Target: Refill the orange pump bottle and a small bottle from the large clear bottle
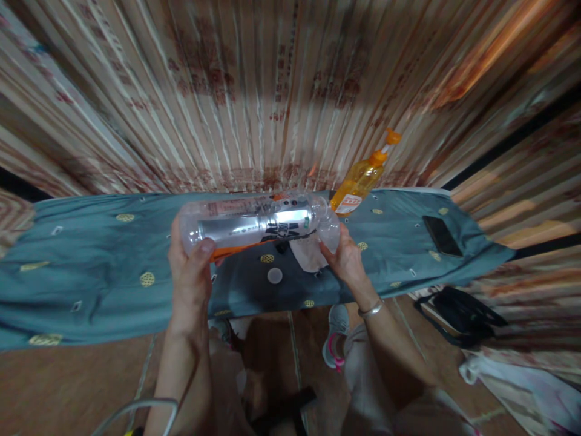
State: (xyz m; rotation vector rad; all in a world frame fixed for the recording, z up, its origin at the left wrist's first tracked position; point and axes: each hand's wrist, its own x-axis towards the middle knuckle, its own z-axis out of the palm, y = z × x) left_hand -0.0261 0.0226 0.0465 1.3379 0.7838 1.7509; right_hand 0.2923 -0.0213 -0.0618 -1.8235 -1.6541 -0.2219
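A large clear plastic bottle [245, 224] with a silver, black and orange label lies sideways in the air above the cloth-covered surface. My left hand [190, 254] is closed around its left end, thumb on the near side. At the right end, my right hand [345, 254] grips the clear rounded part, its fingers partly hidden behind it. Below the bottle lie a whitish cloth or wipe [308, 253] and a small round white disc [275, 276], perhaps a cap. Behind the right end stands a pump bottle [358, 184] of orange-yellow liquid.
A teal patterned cloth [109, 254] covers the long narrow surface. A dark phone [442, 235] lies toward its right end. Pleated curtains [254, 91] hang behind. On the floor at right are a black bag [458, 315] and a white bag [512, 387].
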